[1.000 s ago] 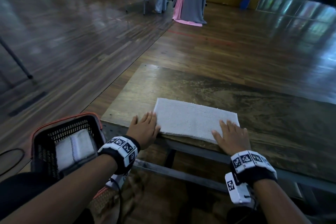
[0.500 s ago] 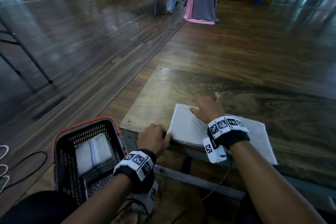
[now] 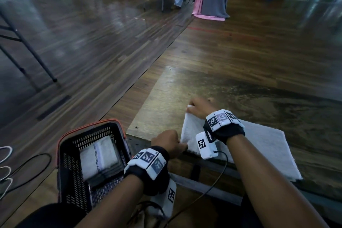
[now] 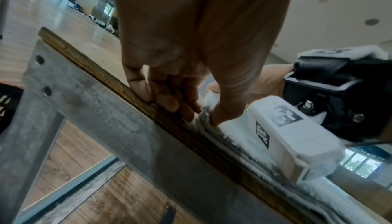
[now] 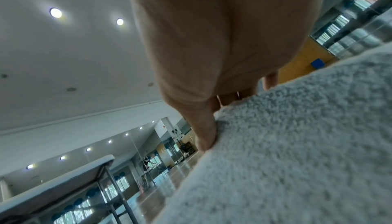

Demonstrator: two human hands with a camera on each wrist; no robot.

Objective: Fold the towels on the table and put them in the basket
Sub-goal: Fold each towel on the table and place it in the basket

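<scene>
My left hand (image 3: pixel 167 141) pinches the white towel (image 3: pixel 259 146) near corner (7 o'clock); my right hand (image 3: pixel 199 107) pinches the far corner.

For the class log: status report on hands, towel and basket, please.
Left hand pinches the towel's near left corner; right hand pinches its far left corner. Towel flat on table, half-folded. Basket holds one folded towel. Nothing in the way.

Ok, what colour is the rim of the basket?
Orange-red, running round the top of the black mesh basket; the head view shows it best.
</scene>
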